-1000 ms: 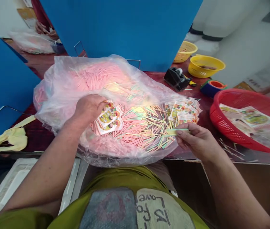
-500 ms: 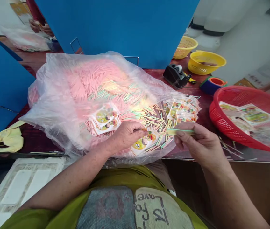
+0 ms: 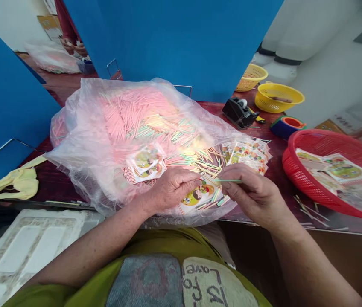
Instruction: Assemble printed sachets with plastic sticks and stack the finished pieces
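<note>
My left hand (image 3: 174, 187) pinches the upper edge of a small printed packet (image 3: 195, 197) with a yellow cartoon face. My right hand (image 3: 253, 192) is closed on a few thin pastel sticks (image 3: 232, 181), which look green and yellow. Their left ends are at the packet's top edge; whether they are inside it I cannot tell. Beneath both hands, loose thin sticks (image 3: 129, 111), mostly pink, some green and yellow, fill a large clear plastic bag (image 3: 78, 145) lying open. More printed packets (image 3: 145, 164) lie on the sticks left of my hands. Several packets (image 3: 248, 153) overlap behind my right hand.
A red basket (image 3: 291, 164) with flat packets stands at right, with loose sticks (image 3: 310, 211) beside it. Behind are a black tape dispenser (image 3: 238, 113), tape rolls (image 3: 286, 127) and yellow baskets (image 3: 278, 100). A yellow glove (image 3: 24, 183) lies at left. Blue panels (image 3: 174, 42) rise behind.
My right hand has moved left with the sticks, bringing their ends up to the packet in my left hand. My left hand keeps its pinch. The whole view has shifted slightly.
</note>
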`<state>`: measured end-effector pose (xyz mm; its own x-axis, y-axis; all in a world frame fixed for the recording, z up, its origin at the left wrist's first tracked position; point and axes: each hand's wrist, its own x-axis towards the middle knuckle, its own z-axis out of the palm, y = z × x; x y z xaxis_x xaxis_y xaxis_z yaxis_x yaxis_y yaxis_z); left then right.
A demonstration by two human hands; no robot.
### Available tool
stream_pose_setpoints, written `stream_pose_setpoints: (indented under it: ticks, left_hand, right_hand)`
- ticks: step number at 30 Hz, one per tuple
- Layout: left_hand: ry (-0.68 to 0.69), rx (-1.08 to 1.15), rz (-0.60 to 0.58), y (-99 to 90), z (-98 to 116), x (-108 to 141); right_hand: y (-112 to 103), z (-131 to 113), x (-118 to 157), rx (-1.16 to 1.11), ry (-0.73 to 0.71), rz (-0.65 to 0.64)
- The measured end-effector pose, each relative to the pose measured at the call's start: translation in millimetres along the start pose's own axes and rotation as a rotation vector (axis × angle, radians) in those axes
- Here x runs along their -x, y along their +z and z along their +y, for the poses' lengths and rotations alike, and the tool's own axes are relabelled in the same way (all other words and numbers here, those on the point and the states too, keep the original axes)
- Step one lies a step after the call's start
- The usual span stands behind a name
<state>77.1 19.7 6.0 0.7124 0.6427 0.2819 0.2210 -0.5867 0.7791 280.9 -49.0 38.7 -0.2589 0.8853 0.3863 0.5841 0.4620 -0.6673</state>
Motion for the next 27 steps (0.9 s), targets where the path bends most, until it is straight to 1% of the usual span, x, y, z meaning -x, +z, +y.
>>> stream_pose_setpoints:
  ticks: [3,5,6,8,10,12,13,14,15,17,18,19,21,22,23,24,25,26,27]
  left_hand:
    - [0.101,-0.013,-0.006,0.5,0,2]
    - [0.154,0.028,0.048,0.7,0,5]
    - [0.171,0.064,0.091,0.6,-1,6]
    - [0.198,0.145,0.180,0.0,-2,8]
    - [0.221,0.208,0.246,-1.6,-4,9]
    - [0.258,0.239,0.299,-4.6,-6,10]
    - [0.273,0.241,0.327,-6.4,-7,11]
    - [0.286,0.236,0.356,-8.2,-8,12]
    - [0.298,0.227,0.385,-9.8,-9,13]
    - [0.314,0.214,0.419,-11.9,-11,16]
    - [0.317,0.216,0.427,-12.0,-12,17]
    - [0.317,0.221,0.429,-11.6,-12,18]
    - [0.294,0.227,0.428,-8.8,-14,18]
    - [0.277,0.225,0.427,-6.6,-15,18]
    - [0.266,0.218,0.426,-4.2,-15,17]
    - [0.256,0.210,0.424,-1.5,-15,17]
    - [0.247,0.204,0.426,1.1,-15,16]
    - [0.237,0.202,0.435,3.5,-14,16]
    - [0.223,0.201,0.449,5.5,-14,16]
  right_hand:
    - [0,-9,-9,-0.004,0.009,-0.143]
    - [-2,-23,-16,0.056,-0.026,-0.189]
    - [-5,-32,-20,0.112,-0.062,-0.186]
    - [-14,-52,-26,0.245,-0.128,-0.138]
    - [-26,-69,-27,0.352,-0.163,-0.027]
    - [-34,-72,-24,0.394,-0.131,0.093]
    - [-34,-66,-21,0.398,-0.098,0.128]
    - [-31,-56,-17,0.394,-0.059,0.139]
    - [-25,-42,-13,0.393,-0.018,0.123]
    - [-8,-13,-3,0.398,0.015,0.030]
    - [2,-3,1,0.417,0.041,0.006]
    - [11,3,5,0.402,0.071,0.035]
    - [24,0,8,0.298,0.122,0.161]
    - [28,-7,6,0.233,0.129,0.218]
    - [31,-16,4,0.185,0.115,0.236]
    - [34,-25,0,0.169,0.074,0.216]
    - [36,-32,-4,0.183,0.008,0.168]
    - [38,-37,-7,0.213,-0.058,0.116]
    - [39,-39,-10,0.242,-0.095,0.099]
